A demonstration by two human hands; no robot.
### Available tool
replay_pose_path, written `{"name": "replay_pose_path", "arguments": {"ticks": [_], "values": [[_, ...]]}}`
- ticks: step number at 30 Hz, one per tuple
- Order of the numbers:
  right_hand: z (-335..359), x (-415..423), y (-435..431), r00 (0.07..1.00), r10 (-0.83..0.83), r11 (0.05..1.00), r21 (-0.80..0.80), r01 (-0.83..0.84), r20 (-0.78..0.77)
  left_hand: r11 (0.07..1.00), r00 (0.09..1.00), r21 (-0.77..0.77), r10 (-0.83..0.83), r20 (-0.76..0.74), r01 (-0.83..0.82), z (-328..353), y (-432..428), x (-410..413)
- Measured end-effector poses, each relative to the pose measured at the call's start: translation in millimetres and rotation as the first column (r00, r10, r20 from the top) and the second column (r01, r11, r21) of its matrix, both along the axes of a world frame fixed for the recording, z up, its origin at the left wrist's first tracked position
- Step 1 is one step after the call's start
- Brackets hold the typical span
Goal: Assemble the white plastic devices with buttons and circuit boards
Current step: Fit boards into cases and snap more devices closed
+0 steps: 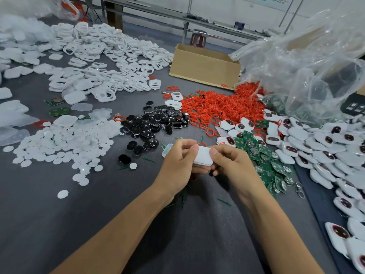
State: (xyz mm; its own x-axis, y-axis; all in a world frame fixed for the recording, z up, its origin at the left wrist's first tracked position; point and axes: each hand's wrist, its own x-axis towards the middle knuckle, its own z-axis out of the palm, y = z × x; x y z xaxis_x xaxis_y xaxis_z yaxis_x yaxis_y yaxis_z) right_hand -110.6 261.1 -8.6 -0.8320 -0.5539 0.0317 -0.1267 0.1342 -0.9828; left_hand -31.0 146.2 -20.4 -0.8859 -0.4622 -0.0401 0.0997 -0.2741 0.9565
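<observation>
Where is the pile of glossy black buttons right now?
Head view: the pile of glossy black buttons lies mid-table, between white round discs to its left and tangled red rings to its right.

The tabletop [59, 224] is dark grey. White shells [110, 62] heap toward its far left corner, with milky white discs [65, 143] near the left edge. Glossy black buttons [156, 123] lie mid-tabletop beside orange-red rings [217, 107]. Green circuit boards [268, 165] carry silver spots. Along the right edge, finished devices [325, 147] are white with dark red ovals. The casing [203, 157] near the middle is plain white; the box [205, 68] at the far edge is tan.
</observation>
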Motion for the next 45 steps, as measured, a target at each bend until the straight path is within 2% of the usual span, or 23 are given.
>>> {"name": "replay_pose_path", "arguments": {"ticks": [5, 15, 18, 22, 24, 33, 37, 39, 42, 45], "values": [[-2, 3, -3, 0.994, 0.02, 0.999, -0.04, -0.016, 0.107, 0.99, 0.997, -0.12, 0.079, -0.009, -0.08, -2, -3, -1], [0, 4, -4, 0.995, 0.027, 0.996, -0.091, -0.018, 0.098, 0.964, 0.996, -0.25, 0.08, -0.038, -0.087, -4, -4, 0], [1, 5, -2, 0.998, 0.019, 0.995, -0.097, -0.014, 0.052, 0.968, 0.997, -0.244, 0.048, -0.054, -0.06, -3, -5, 2], [5, 5, -1, 0.987, -0.019, 1.0, -0.015, 0.017, -0.16, 0.99, 0.997, -0.143, 0.0, -0.078, -0.011, -1, -4, 3], [7, 6, 0, 0.976, -0.037, 0.999, -0.023, 0.033, -0.213, 0.993, 0.996, -0.12, -0.001, -0.087, -0.009, -1, -4, 3], [8, 9, 1, 0.969, -0.108, 0.993, -0.068, 0.095, -0.222, 0.984, 0.994, -0.167, 0.048, -0.103, -0.064, -3, 1, 2], [5, 11, -5, 0.977, -0.182, 0.98, -0.099, 0.171, -0.108, 0.982, 0.996, -0.182, 0.045, -0.074, -0.057, -2, 1, 3], [5, 11, -6, 0.985, -0.157, 0.984, -0.093, 0.151, -0.067, 0.976, 0.998, -0.215, 0.034, -0.056, -0.046, -2, 1, 2], [8, 10, -5, 0.989, -0.075, 0.996, -0.055, 0.069, -0.127, 0.964, 0.993, -0.242, 0.089, -0.077, -0.106, -2, -2, 2], [10, 11, -4, 0.974, -0.106, 0.994, -0.024, 0.103, -0.198, 0.967, 0.99, -0.228, 0.098, -0.101, -0.119, -3, -2, 3]]}}
